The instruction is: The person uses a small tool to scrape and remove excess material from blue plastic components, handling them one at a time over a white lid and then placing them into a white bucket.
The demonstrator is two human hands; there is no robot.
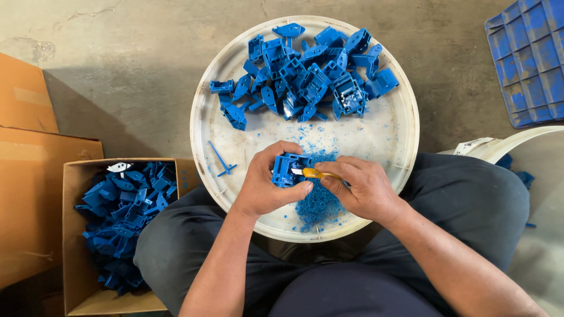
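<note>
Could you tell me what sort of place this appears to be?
Probably a small plastics workshop floor. The left hand holds a blue moulded part while the right hand trims it with a knife; shavings litter the white tray, and a cardboard box holds more parts.

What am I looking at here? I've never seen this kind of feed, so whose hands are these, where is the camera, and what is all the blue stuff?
There is one picture, taken from a camera worn on a person's head, looking straight down at their lap. No machine is involved: both hands are the person's own. The left hand grips a blue moulded plastic part. The right hand holds a small yellow-handled knife with its blade against that part. They work over a round white tray resting on the person's legs. On it lie a heap of similar blue parts, a pile of blue shavings and a thin blue offcut. To the left, a cardboard box holds more blue parts. A blue crate shows at upper right.
</note>
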